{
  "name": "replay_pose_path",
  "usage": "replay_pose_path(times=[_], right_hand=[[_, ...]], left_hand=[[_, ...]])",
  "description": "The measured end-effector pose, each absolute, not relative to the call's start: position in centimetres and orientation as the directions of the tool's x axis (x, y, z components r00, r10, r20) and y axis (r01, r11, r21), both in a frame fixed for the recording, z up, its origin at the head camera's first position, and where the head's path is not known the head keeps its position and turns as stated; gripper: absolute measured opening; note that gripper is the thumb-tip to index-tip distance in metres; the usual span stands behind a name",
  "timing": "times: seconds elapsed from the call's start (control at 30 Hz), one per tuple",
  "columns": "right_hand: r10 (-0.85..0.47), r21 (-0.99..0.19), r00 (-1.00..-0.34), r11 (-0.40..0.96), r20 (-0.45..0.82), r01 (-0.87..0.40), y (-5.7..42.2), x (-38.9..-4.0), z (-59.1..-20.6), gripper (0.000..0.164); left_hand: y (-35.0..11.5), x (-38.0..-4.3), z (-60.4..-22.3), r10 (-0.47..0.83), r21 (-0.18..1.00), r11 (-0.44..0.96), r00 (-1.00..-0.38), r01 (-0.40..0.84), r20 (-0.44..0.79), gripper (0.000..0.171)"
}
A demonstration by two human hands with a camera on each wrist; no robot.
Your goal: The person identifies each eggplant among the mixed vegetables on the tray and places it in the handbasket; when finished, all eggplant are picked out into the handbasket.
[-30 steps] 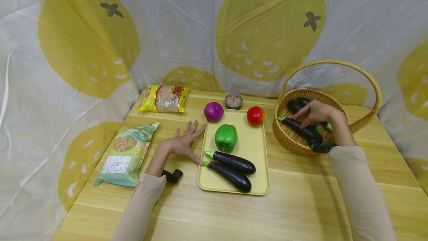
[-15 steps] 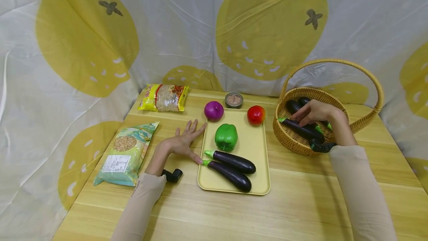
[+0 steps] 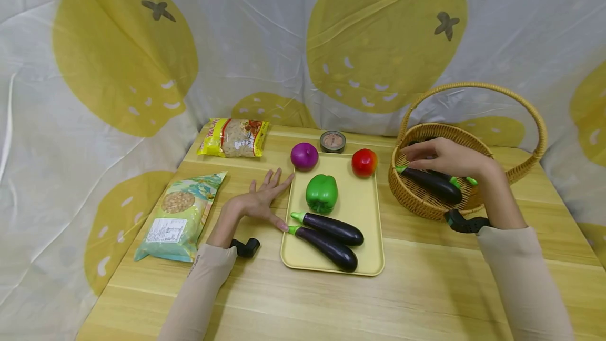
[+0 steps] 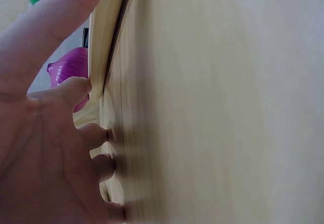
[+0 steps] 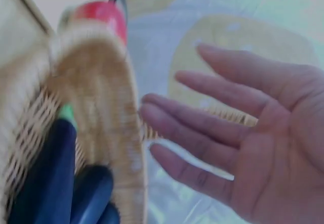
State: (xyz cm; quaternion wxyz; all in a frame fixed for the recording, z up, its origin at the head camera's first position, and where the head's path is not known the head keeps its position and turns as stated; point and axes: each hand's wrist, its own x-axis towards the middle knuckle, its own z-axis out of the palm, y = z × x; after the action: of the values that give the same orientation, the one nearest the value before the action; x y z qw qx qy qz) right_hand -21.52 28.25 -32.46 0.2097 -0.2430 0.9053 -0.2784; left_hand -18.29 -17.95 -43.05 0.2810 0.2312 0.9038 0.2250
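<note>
Green bag [image 3: 180, 220]: lay at the left of the wooden surface [image 3: 265, 304], well apart from the tray.
Yellow packet [image 3: 234, 137]: lay flat on the far left.
Left hand [image 3: 259, 201]: held its grip spread wide, thumb and index finger at the left rim of the yellow tray [image 3: 355, 199], the other fingertips on the surface.
Purple onion [image 3: 304, 156]: sat at the tray's far left corner.
Green pepper [image 3: 322, 192]: stood inside the tray, left of its middle.
Tray eggplants [image 3: 326, 250]: two lay close side by side in the near part, stems leftward.
Round tin [image 3: 333, 141]: stood just beyond the tray's far edge.
Red tomato [image 3: 364, 162]: sat at the far right corner.
Wicker basket [image 3: 404, 196]: stood to the right, its handle [image 3: 473, 86] arching upward.
Basket eggplants [image 3: 434, 186]: lay inside, one nearest with its green stem leftward.
Right hand [image 3: 450, 159]: hung over the basket, its grip loosely spread, fingers pointing left.
</note>
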Motion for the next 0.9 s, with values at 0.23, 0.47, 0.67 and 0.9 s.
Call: replay_pose_path(times=[0.23,0.47,0.67,0.9], right_hand=[[-0.64,-0.608,-0.767,0.627,-0.046,-0.486,24.9,-18.1,-32.8,0.043],[-0.719,-0.695,-0.695,0.499,0.0,-0.517,21.2,-15.3,-35.9,0.043],[-0.794,-0.729,-0.606,0.446,-0.054,-0.519,18.6,-14.2,-38.4,0.05],[-0.82,-0.736,-0.569,0.421,-0.06,-0.53,17.0,-13.9,-40.0,0.051]], left_hand=[[-17.9,-18.3,-43.1,0.546,0.546,0.787,-0.735,0.285,-0.402,0.136],[-17.9,-18.3,-43.1,0.546,0.552,0.785,-0.732,0.279,-0.406,0.136],[-17.9,-18.4,-43.1,0.545,0.553,0.786,-0.732,0.277,-0.408,0.136],[-17.8,-18.4,-43.2,0.541,0.547,0.79,-0.735,0.277,-0.409,0.137]])
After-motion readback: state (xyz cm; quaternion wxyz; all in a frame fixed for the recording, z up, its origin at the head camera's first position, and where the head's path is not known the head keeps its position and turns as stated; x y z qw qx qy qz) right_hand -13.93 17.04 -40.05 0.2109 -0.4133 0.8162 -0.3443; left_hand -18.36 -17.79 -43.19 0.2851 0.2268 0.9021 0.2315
